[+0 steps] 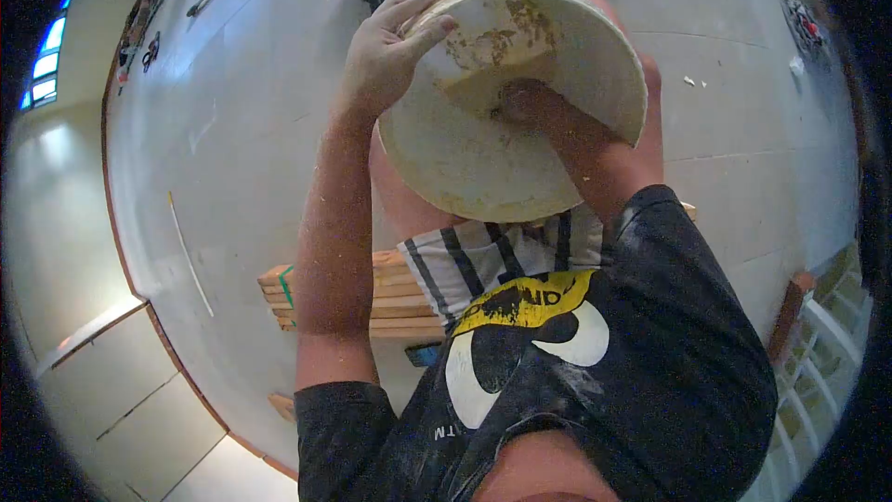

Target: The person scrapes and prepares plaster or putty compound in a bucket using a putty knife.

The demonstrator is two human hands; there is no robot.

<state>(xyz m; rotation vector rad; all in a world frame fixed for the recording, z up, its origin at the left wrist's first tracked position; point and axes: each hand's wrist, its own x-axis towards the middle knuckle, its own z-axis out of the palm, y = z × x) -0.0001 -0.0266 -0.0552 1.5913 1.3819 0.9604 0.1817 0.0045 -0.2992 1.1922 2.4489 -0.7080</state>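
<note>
A large whitish bucket (pixel 483 163) is tilted toward me between my legs, its inside smeared with tan and brown residue. My left hand (pixel 390 52), dusted white, grips the rim at the upper left, thumb inside and fingers over the outer edge. Deep inside the bucket is my right hand (pixel 528 101), close to the bottom and the tan patch there. Its fingers look curled in. Shadow hides whatever they may hold.
I sit on a stack of wooden boards (pixel 404 302), with a phone-like object (pixel 424 353) beside it. A long thin stick (pixel 190 256) lies on the grey floor (pixel 251 168) at left. White railings (pixel 822 335) stand at lower right.
</note>
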